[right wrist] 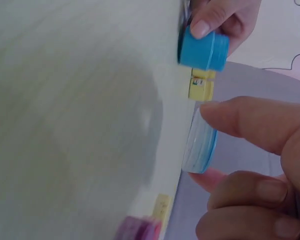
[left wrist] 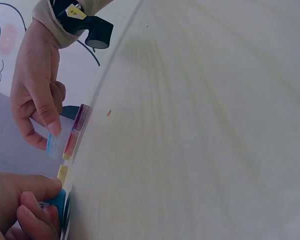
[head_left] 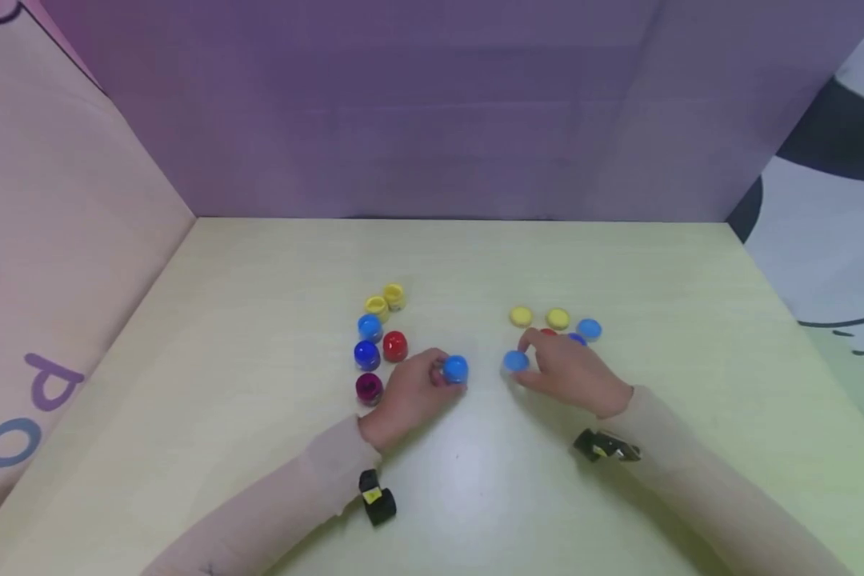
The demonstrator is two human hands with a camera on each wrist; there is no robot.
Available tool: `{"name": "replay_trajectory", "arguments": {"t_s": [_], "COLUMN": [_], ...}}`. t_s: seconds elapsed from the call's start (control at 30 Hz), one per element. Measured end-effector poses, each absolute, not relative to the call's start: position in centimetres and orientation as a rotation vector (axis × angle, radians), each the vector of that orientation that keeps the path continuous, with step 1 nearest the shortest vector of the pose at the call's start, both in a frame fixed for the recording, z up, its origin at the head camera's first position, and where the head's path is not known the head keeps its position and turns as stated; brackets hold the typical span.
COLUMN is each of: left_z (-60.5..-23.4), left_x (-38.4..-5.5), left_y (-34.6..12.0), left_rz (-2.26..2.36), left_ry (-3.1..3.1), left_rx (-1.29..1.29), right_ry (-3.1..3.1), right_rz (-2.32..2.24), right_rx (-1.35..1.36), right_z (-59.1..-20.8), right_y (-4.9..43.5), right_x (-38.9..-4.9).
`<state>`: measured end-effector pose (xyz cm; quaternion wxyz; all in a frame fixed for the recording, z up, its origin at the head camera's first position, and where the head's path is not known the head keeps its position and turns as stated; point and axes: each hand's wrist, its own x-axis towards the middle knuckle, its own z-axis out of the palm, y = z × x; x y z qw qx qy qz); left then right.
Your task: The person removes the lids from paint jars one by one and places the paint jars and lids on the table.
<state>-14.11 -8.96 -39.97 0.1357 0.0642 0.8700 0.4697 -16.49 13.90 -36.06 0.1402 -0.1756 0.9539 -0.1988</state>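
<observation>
My left hand (head_left: 414, 388) grips a small light-blue jar (head_left: 456, 370) by its side, near the middle of the table; the jar is without a lid. To its right, my right hand (head_left: 572, 372) pinches a light-blue lid (head_left: 515, 362) between thumb and finger. In the right wrist view the lid (right wrist: 200, 142) is tilted on edge between the fingertips, apart from the jar (right wrist: 205, 49). Beyond the right hand lie two yellow lids (head_left: 522, 317), another light-blue lid (head_left: 589, 329), and partly hidden red (head_left: 548, 331) and dark-blue lids (head_left: 577, 339).
Left of my left hand stand two yellow jars (head_left: 394, 296), another light-blue jar (head_left: 370, 327), a dark-blue jar (head_left: 366, 355), a red jar (head_left: 395, 346) and a purple jar (head_left: 369, 389). A purple panel (head_left: 432, 120) rises behind the pale table (head_left: 274, 264).
</observation>
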Motion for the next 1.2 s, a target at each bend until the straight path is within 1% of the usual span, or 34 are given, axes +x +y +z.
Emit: {"name": "replay_trajectory", "arguments": {"t_s": [0.37, 0.53, 0.77, 0.87, 1.03, 1.2], "left_z": [-39.9, -39.8, -39.0, -38.6, -37.0, -34.4], "left_x": [-14.4, -14.3, -14.1, -13.9, -12.9, -12.8], "left_y": [-9.3, -9.4, -9.6, -9.8, -10.6, -12.1], "left_rz": [1.339, 1.331, 1.228, 1.211, 1.254, 1.298], "left_ry": [2.575, 2.555, 2.563, 2.58, 2.583, 2.662], "left_rx": [0.227, 0.232, 0.163, 0.17, 0.236, 0.366], "right_ry": [2.761, 2.754, 2.758, 2.769, 2.78, 2.914], "right_rz": [-0.528, -0.514, -0.515, -0.525, -0.574, -0.656], "right_rx": [-0.499, -0.452, -0.43, -0.428, -0.442, -0.596], "right_z": [-36.4, -36.5, -36.5, -36.5, -35.9, -35.2], "right_y": [14.6, 14.7, 15.0, 15.3, 15.7, 16.4], "right_x": [-17.0, -16.9, -16.4, -16.2, -15.8, -15.6]}}
